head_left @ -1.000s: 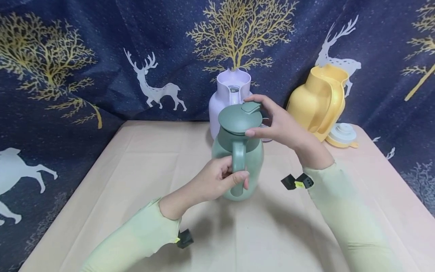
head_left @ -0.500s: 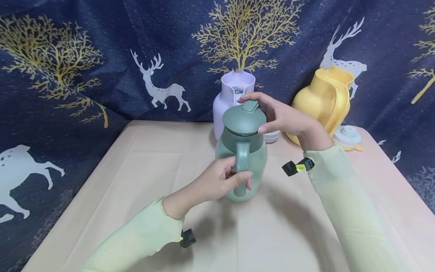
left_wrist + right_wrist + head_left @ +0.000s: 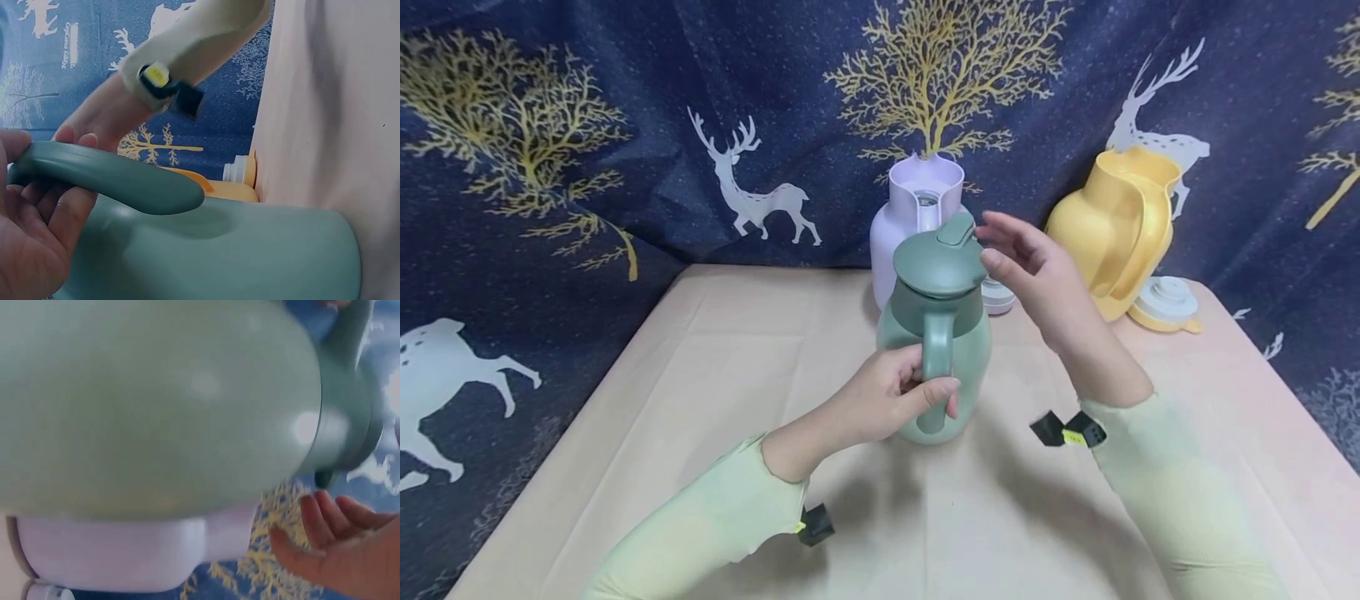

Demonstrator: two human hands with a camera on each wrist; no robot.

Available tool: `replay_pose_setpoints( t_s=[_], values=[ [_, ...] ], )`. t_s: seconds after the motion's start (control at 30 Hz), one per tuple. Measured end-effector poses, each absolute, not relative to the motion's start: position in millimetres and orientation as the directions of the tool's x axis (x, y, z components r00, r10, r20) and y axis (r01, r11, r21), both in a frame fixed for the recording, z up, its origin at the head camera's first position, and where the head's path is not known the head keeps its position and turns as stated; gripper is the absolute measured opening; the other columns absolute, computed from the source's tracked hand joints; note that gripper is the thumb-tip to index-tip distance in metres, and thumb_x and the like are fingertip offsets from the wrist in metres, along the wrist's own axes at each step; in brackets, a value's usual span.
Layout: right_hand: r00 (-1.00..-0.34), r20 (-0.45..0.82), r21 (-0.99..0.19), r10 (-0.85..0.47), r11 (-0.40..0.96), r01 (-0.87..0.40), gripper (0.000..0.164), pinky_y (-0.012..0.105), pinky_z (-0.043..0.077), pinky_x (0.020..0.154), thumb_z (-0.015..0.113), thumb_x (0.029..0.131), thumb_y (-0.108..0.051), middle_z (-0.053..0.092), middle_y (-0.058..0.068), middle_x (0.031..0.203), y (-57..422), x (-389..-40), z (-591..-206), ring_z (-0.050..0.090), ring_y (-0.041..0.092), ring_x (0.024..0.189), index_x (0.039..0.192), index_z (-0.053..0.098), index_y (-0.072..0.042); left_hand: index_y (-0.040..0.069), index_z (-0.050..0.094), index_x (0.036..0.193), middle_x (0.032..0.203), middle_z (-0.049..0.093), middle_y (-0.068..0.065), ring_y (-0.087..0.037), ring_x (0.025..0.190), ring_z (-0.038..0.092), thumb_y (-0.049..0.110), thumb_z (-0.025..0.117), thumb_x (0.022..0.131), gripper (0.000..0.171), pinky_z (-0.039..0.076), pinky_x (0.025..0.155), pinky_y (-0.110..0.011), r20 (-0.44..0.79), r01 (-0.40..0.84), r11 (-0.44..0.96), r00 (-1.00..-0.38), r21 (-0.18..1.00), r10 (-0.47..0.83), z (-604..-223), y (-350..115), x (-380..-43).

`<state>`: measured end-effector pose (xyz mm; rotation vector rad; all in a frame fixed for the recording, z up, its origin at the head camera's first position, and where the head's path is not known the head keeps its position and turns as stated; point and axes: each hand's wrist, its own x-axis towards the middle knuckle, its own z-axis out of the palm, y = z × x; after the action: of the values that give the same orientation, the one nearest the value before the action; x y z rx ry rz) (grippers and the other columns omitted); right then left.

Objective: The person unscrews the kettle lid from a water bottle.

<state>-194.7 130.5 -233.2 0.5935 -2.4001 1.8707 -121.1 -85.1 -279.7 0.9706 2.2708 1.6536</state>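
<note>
A green thermos jug stands upright on the table, its dark green lid seated on the neck and the lid's tab toward the back right. My left hand grips the jug's handle, thumb and fingers curled round it; the left wrist view shows this hand up close. Just right of the lid hovers my right hand, apart from it, with loosely bent fingers. In the right wrist view the right hand holds nothing, near the jug's top.
Behind the green jug stands a lilac jug without its lid; a pale lilac lid lies beside it. At the back right is an uncovered yellow jug, with a white-and-yellow lid next to it. A dark patterned cloth hangs behind.
My right hand has let go of the green lid and moved away to the right. Earlier its fingers and thumb spanned the lid. The left hand keeps its grip on the handle.
</note>
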Motion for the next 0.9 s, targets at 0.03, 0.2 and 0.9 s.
replay_pose_setpoints(
  t_s=[0.03,0.2,0.9],
  values=[
    [-0.938,0.263,-0.921,-0.225,0.232,-0.313,0.054,0.01,0.045,0.101,0.062,0.103,-0.023,0.055,0.016,0.149,128,-189,-234,0.055,0.004,0.127,0.153,0.047,-0.011,0.0,0.066,0.095,0.084,0.072,-0.018,-0.005,0.076,0.061,0.007,0.059,0.102,0.012,0.05,0.071,-0.021,0.232,0.402,0.174,-0.775,0.899,0.588,-279,-85,-121],
    [-0.949,0.265,-0.899,-0.173,0.31,-0.308,0.055,0.02,0.054,0.098,0.071,0.097,-0.02,0.061,0.014,0.145,121,-172,-233,0.062,0.007,0.12,0.149,0.054,-0.013,-0.001,0.066,0.096,0.084,0.072,-0.019,-0.008,0.076,0.062,0.007,0.059,0.101,0.011,0.05,0.07,-0.022,0.233,0.4,0.172,-0.775,0.9,0.587,-279,-86,-121],
    [-0.912,0.266,-0.874,-0.313,0.321,-0.365,0.067,0.045,0.042,0.119,0.075,0.09,-0.008,0.055,0.008,0.153,123,-185,-235,0.05,0.023,0.142,0.152,0.05,-0.017,0.003,0.067,0.095,0.085,0.072,-0.016,-0.016,0.078,0.062,0.009,0.057,0.103,0.014,0.048,0.072,-0.021,0.199,0.394,0.21,-0.773,0.895,0.602,-278,-86,-121]
  ],
)
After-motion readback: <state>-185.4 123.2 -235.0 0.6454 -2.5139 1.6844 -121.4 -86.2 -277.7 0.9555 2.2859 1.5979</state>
